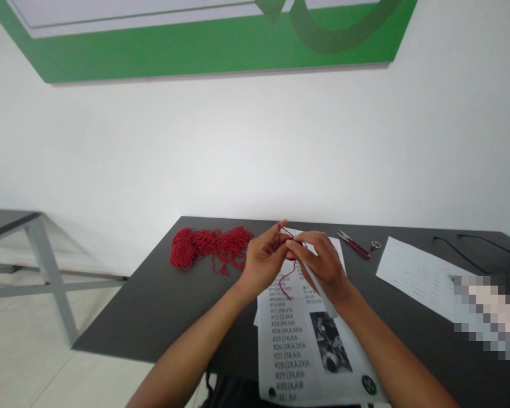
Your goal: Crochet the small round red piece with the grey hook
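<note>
My left hand (266,255) pinches red yarn, with a strand looped over its raised index finger. Against it, my right hand (323,263) is closed round a pale, slim handle (323,292) that slants down toward my right wrist; its tip is hidden between the fingers. A loose red yarn tail (285,286) hangs below the fingertips over a printed sheet (289,340) with rows of text and a dark photo. On the black table to the left lies a ball of red yarn (183,248) with a tangle of loose yarn (221,243) beside it.
Red-handled scissors (357,246) and a small metal ring (375,245) lie right of the printed sheet. Farther right are another paper (420,277), dark glasses temples (463,255) and a blurred patch. A white wall with a green-bordered board (221,54) stands behind the table (153,317).
</note>
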`<state>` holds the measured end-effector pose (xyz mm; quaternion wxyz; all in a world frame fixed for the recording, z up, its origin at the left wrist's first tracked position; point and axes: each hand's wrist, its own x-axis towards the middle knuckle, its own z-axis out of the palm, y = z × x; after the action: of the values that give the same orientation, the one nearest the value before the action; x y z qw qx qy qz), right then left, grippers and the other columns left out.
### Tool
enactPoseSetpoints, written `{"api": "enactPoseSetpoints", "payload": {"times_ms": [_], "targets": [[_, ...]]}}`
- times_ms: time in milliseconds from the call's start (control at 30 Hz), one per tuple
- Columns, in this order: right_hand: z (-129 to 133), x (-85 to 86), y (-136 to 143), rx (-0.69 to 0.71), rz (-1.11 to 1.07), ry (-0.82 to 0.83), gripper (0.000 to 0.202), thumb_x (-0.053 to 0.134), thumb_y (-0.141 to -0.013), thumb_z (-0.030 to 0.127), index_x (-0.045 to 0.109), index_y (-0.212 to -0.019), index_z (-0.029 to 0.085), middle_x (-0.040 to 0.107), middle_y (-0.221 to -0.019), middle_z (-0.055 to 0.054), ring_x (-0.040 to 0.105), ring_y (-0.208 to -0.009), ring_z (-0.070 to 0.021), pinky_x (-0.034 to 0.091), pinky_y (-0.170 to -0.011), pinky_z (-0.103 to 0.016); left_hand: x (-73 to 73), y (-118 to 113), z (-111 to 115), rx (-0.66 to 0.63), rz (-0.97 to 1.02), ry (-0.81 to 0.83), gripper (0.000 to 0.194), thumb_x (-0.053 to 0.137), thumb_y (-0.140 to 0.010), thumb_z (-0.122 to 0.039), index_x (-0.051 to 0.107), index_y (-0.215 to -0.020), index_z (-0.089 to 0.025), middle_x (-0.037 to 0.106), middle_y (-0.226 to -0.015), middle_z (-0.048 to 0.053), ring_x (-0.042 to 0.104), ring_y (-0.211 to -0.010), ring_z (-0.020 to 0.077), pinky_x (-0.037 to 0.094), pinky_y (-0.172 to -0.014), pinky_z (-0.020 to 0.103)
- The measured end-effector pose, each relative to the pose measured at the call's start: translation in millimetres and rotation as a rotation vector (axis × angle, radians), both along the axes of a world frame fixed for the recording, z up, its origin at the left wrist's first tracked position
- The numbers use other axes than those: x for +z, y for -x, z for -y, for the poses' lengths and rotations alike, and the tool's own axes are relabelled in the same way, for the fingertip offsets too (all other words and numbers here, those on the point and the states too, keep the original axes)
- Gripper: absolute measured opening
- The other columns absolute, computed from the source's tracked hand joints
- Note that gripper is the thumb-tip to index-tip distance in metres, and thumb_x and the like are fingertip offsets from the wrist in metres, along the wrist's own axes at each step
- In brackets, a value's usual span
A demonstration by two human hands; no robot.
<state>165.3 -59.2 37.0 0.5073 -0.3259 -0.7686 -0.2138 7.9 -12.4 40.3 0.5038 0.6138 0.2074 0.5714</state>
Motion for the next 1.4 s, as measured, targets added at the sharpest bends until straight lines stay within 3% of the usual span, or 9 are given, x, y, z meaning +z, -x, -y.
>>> {"api": "enactPoseSetpoints", "payload": {"times_ms": [100, 200, 433, 533, 700, 800, 1033, 1267, 1400], "targets": [[2, -3.2, 2, 0.021, -0.026, 0.004, 0.046, 0.064, -0.096, 0.009, 0.062, -0.139, 0.027, 0.070, -0.115, -0.011, 0.069, -0.111, -0.0261, 0.061, -0.094, -0.045, 0.5, -4, 6, -0.176, 0.176, 0.337, 0.057, 0.093, -0.072, -0.038, 0.075, -0.122, -0.016, 0.075, -0.078, 0.002, 0.062, -0.059, 0.0087, 0.050, -0.057, 0.020], [0, -4.7, 3, 0.129, -0.232, 0.136, 0.036, 0.064, -0.098, 0.015, 0.068, -0.131, 0.030, 0.071, -0.117, -0.008, 0.071, -0.107, -0.0219, 0.063, -0.088, -0.037, 0.6, -4, 6, -0.280, 0.248, 0.473, 0.057, 0.094, -0.070, -0.039, 0.076, -0.119, -0.015, 0.074, -0.080, 0.003, 0.060, -0.058, 0.0068, 0.048, -0.057, 0.019], [-4, -2.7, 4, 0.347, -0.491, 0.354, 0.018, 0.062, -0.102, 0.027, 0.075, -0.113, 0.030, 0.079, -0.119, -0.004, 0.074, -0.112, -0.0228, 0.062, -0.098, -0.043, 2.1, 10, -16, -0.109, 0.095, 0.107, 0.066, 0.093, -0.071, -0.032, 0.071, -0.130, -0.015, 0.071, -0.074, 0.000, 0.063, -0.064, 0.0101, 0.054, -0.064, 0.024], [-3, -0.4, 6, 0.287, -0.472, 0.371, 0.013, 0.066, -0.100, 0.027, 0.075, -0.108, 0.030, 0.081, -0.118, -0.004, 0.075, -0.113, -0.0236, 0.061, -0.100, -0.047, 2.2, 16, -23, -0.016, -0.031, -0.033, 0.062, 0.089, -0.075, -0.033, 0.070, -0.132, -0.014, 0.071, -0.073, 0.000, 0.063, -0.065, 0.0120, 0.058, -0.068, 0.028], [-7, 2.0, 10, 0.135, -0.302, 0.312, 0.006, 0.068, -0.097, 0.026, 0.073, -0.098, 0.030, 0.083, -0.109, -0.002, 0.077, -0.104, -0.0245, 0.057, -0.104, -0.052, 1.6, 22, -29, 0.209, -0.194, -0.233, 0.027, 0.080, -0.082, -0.028, 0.080, -0.106, -0.016, 0.070, -0.072, -0.001, 0.065, -0.072, 0.0146, 0.060, -0.089, 0.036], [-6, -1.0, 12, 0.123, -0.319, 0.359, 0.007, 0.066, -0.098, 0.029, 0.072, -0.100, 0.029, 0.082, -0.115, -0.003, 0.075, -0.109, -0.0249, 0.056, -0.103, -0.051, 1.7, 23, -29, 0.279, -0.227, -0.281, 0.029, 0.076, -0.083, -0.022, 0.079, -0.112, -0.017, 0.072, -0.076, 0.000, 0.067, -0.075, 0.0155, 0.060, -0.084, 0.033], [-1, -10.6, 14, 0.236, -0.721, 0.642, 0.024, 0.064, -0.098, 0.046, 0.075, -0.108, 0.028, 0.081, -0.118, -0.008, 0.065, -0.130, -0.0303, 0.052, -0.107, -0.053, 5.0, 22, -27, 0.338, -0.266, -0.431, 0.018, 0.073, -0.086, -0.013, 0.082, -0.099, -0.021, 0.075, -0.084, 0.003, 0.070, -0.081, 0.0167, 0.059, -0.081, 0.030], [-17, -9.2, 11, 0.731, -1.060, 0.773, 0.023, 0.071, -0.092, 0.047, 0.071, -0.084, 0.025, 0.081, -0.088, -0.004, 0.077, -0.081, -0.0242, 0.064, -0.081, -0.047, 1.7, 17, -16, 0.226, -0.259, -0.315, 0.025, 0.074, -0.087, -0.022, 0.079, -0.111, -0.017, 0.078, -0.081, 0.003, 0.070, -0.066, 0.0144, 0.058, -0.064, 0.025], [-18, -7.4, 10, 0.593, -0.960, 0.671, 0.026, 0.070, -0.093, 0.050, 0.073, -0.085, 0.025, 0.077, -0.091, -0.005, 0.074, -0.086, -0.0227, 0.063, -0.081, -0.042, -2.1, 13, -12, 0.237, -0.238, -0.359, 0.027, 0.075, -0.088, -0.024, 0.079, -0.114, -0.018, 0.079, -0.085, 0.004, 0.072, -0.069, 0.0149, 0.060, -0.066, 0.026]]}}
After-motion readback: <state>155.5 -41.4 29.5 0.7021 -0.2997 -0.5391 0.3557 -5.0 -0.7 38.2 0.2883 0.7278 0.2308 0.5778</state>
